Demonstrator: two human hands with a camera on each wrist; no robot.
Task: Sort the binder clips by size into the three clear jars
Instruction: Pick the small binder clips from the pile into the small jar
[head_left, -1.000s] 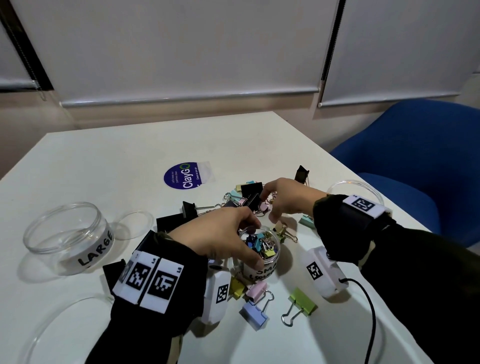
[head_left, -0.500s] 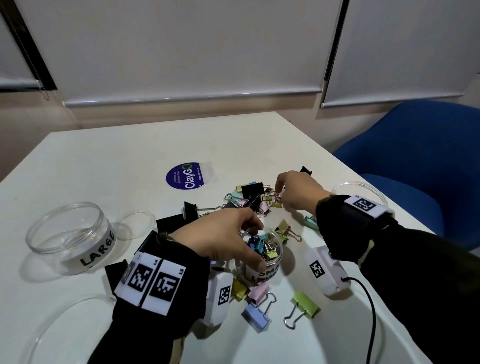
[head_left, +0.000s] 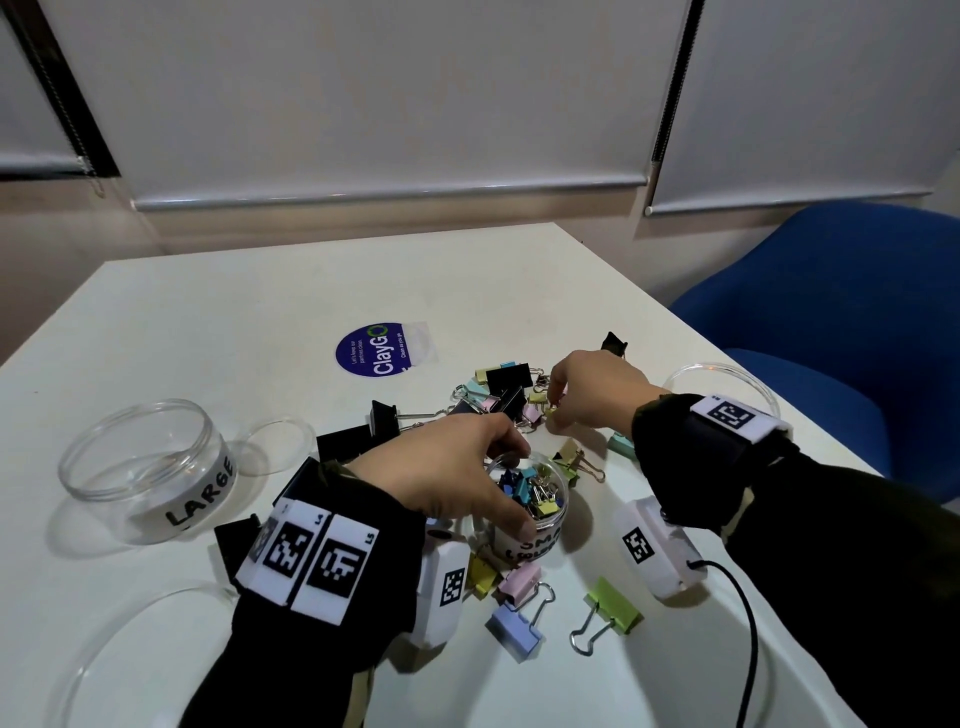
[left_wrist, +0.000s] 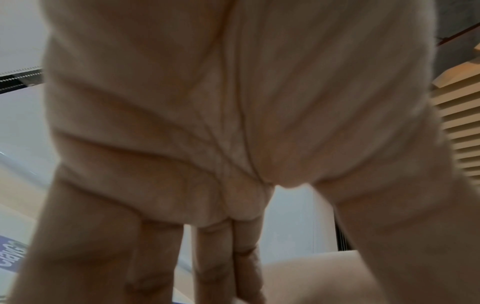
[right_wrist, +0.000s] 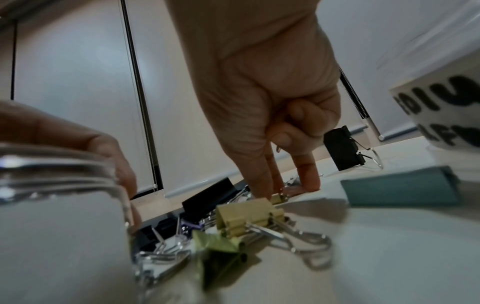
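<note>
Two hands work: left hand (head_left: 457, 467) grips upright small jar (head_left: 535, 512) rim; right hand (head_left: 592, 392), fingers down, pinches tiny yellow clip (right_wrist: 277, 197), axis unclear.

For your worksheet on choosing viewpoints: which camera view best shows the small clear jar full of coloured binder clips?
The head view: the small clear jar shows its open mouth, the clips inside and the left hand gripping its rim. The right wrist view shows only a blurred side wall. The left wrist view shows none of it.
</note>
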